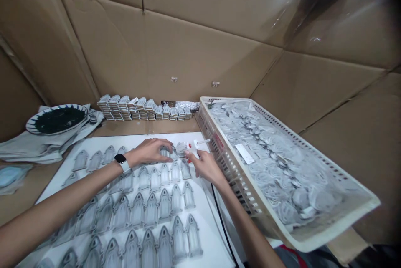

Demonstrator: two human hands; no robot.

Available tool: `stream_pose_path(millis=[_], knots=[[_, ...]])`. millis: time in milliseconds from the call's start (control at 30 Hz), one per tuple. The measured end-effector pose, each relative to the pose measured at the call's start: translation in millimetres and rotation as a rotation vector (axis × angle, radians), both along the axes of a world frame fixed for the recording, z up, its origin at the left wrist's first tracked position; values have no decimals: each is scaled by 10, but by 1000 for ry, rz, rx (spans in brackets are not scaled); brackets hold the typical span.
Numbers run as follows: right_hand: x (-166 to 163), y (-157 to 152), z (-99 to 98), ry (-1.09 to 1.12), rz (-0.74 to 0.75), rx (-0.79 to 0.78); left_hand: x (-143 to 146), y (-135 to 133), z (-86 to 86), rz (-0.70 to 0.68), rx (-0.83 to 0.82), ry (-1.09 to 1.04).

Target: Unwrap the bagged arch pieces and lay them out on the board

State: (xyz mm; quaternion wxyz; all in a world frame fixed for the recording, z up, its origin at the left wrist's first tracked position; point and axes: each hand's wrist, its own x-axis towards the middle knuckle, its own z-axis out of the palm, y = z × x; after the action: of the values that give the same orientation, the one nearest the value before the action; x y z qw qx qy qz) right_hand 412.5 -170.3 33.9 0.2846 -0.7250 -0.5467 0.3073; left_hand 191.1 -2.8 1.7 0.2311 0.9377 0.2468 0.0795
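Resting with the left hand spread loosely, fingers down, on a clear arched piece in the far row on the white sheet, touching a small white part just right of it with the right hand, grip impossible to tell, beside the crate.

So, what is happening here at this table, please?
A person works with both bare hands over a white board covered with rows of grey arch-shaped pieces. The left hand, with a watch on the wrist, rests on a piece in the top row. The right hand reaches to a small white and red tool beside it; I cannot tell if it grips it. A white basket full of bagged parts stands tilted on the right, and stacks of pieces line the back.
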Motion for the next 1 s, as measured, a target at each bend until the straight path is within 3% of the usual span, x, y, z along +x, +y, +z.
stream_pose_path(millis=[167, 367, 567, 800, 900, 1000], knots=[[-26, 45, 3, -156, 4, -10, -2, 19, -13, 5, -34, -26], [-104, 54, 43, -515, 26, -51, -23, -4, -20, 32, -66, -40], [-250, 202, 379, -680, 150, -91, -34, -16, -11, 38, -33, -25], [-428, 576, 837, -773, 236, -197, -44, -23, -3, 74, -50, -30], [-335, 505, 906, -720, 242, -196, -51, -27, 5, 87, -46, -28], [-134, 260, 860, -507, 185, -178, -49, -25, 10, 80, -77, -45]])
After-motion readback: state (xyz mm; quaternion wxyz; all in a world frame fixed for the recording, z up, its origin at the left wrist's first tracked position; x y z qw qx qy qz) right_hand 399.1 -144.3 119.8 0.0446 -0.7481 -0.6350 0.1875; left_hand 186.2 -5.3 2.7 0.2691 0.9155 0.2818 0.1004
